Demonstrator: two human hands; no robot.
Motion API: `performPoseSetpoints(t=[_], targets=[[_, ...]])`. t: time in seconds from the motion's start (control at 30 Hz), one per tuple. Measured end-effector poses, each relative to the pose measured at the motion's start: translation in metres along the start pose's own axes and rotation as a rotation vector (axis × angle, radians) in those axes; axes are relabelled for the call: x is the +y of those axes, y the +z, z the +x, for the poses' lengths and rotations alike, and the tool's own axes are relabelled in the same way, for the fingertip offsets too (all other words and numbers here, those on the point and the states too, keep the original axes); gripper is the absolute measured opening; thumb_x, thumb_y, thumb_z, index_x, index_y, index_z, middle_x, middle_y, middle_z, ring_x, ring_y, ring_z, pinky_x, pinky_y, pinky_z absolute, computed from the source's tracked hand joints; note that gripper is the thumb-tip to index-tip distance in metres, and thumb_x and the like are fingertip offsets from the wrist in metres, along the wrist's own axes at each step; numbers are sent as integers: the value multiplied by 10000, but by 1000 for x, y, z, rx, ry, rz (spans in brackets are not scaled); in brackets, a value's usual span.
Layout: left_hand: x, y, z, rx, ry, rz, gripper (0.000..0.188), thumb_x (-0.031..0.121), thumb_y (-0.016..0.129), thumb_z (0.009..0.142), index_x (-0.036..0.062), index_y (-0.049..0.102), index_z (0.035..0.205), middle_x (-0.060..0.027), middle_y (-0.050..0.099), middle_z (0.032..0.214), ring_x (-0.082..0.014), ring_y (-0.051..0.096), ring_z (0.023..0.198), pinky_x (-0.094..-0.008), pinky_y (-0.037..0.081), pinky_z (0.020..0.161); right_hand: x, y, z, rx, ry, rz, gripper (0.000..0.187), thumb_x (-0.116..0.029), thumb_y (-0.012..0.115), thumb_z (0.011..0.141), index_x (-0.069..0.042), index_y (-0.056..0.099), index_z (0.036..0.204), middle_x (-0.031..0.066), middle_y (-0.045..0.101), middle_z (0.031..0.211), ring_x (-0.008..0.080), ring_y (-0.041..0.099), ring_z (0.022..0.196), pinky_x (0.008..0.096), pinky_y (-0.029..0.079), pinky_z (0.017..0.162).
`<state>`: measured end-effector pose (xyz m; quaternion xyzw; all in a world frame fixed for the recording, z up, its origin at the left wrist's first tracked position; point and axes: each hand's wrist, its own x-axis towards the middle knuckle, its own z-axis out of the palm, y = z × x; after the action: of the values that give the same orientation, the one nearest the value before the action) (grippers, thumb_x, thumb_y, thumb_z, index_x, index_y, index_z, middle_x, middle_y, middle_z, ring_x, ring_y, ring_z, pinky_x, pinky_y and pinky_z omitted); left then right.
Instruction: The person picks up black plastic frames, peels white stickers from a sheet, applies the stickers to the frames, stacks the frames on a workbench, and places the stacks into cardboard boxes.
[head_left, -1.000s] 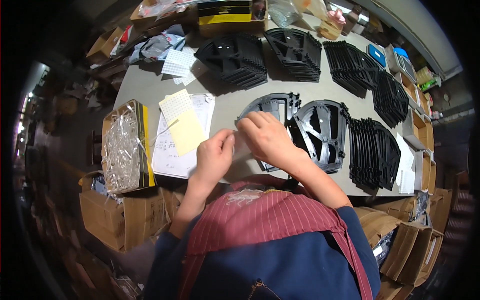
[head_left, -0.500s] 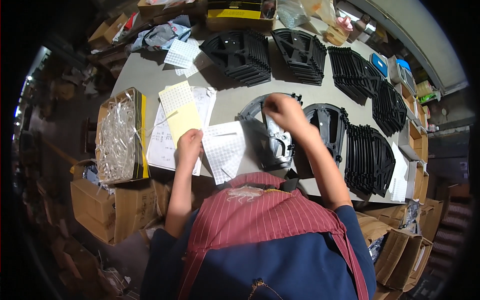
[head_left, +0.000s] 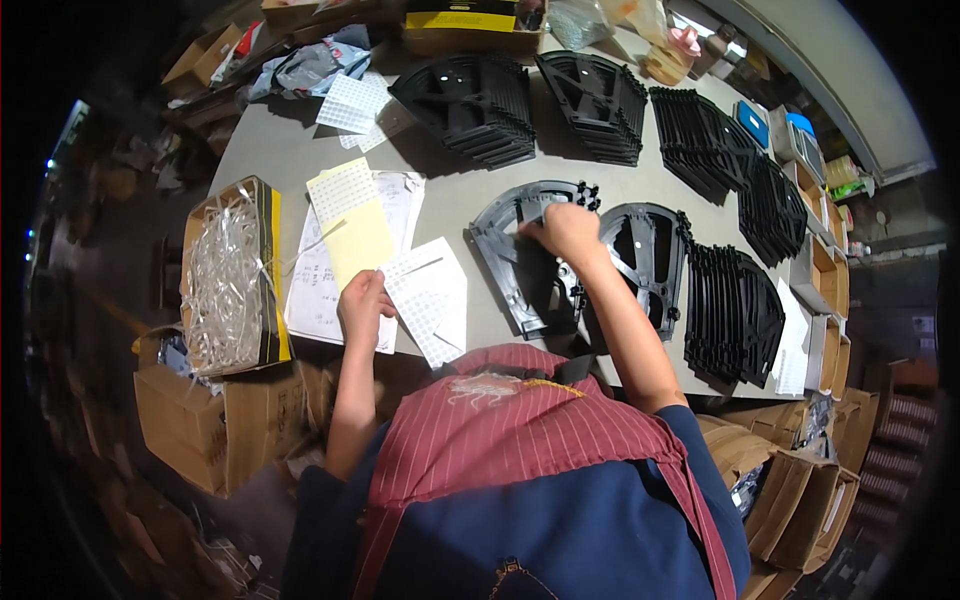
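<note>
Cluttered grey worktable [head_left: 300, 150]. Right hand [head_left: 565, 228] fingertips pressed on black plastic half-disc [head_left: 520, 270], holding nothing visible. Left hand [head_left: 362, 305] pinches white sticker sheet [head_left: 430, 295], well left of the part.

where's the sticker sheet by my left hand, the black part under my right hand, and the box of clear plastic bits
white sticker sheet [head_left: 432, 298], head view, middle of the sheet
black plastic part [head_left: 520, 272], head view, its flat face left of the right hand
box of clear plastic pieces [head_left: 226, 275], head view, the clear pile inside
</note>
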<state>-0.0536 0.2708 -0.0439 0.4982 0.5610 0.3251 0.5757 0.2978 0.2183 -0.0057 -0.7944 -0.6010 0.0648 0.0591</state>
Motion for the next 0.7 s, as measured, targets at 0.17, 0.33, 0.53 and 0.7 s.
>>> performPoseSetpoints(t=[0.17, 0.33, 0.53, 0.7], targets=[[-10, -3, 6, 36, 2, -69, 273, 221, 575, 1026, -41, 642, 983, -66, 613, 678, -121, 573, 509, -227, 455, 478, -4, -13, -7, -130, 65, 304, 512, -529, 758, 756, -26, 752, 854, 211, 717, 818, 400, 702, 788, 479, 552, 748], [-10, -6, 3, 25, 10, -37, 270, 239, 572, 1029, -12, 644, 959, -51, 617, 676, -108, 567, 504, -219, 448, 483, 18, -109, -41, 2, 156, 319, 508, -527, 720, 796, -21, 738, 835, 146, 679, 667, 263, 687, 629, 380, 512, 608], [-2, -2, 4, 5, 5, -16, 262, 234, 570, 1030, -7, 645, 961, -38, 610, 661, -95, 563, 505, -215, 438, 487, 115, -79, -65, -127, 323, -180, 536, -540, 740, 819, -4, 724, 842, 195, 723, 832, 356, 713, 786, 448, 560, 707], [-4, -2, 1, 37, 22, -23, 259, 225, 566, 1033, -9, 641, 952, -41, 612, 662, -94, 560, 505, -217, 430, 482, 59, -77, -55, 262, -96, 181, 258, -189, 726, 829, 7, 626, 964, 191, 683, 883, 375, 673, 837, 458, 528, 744]])
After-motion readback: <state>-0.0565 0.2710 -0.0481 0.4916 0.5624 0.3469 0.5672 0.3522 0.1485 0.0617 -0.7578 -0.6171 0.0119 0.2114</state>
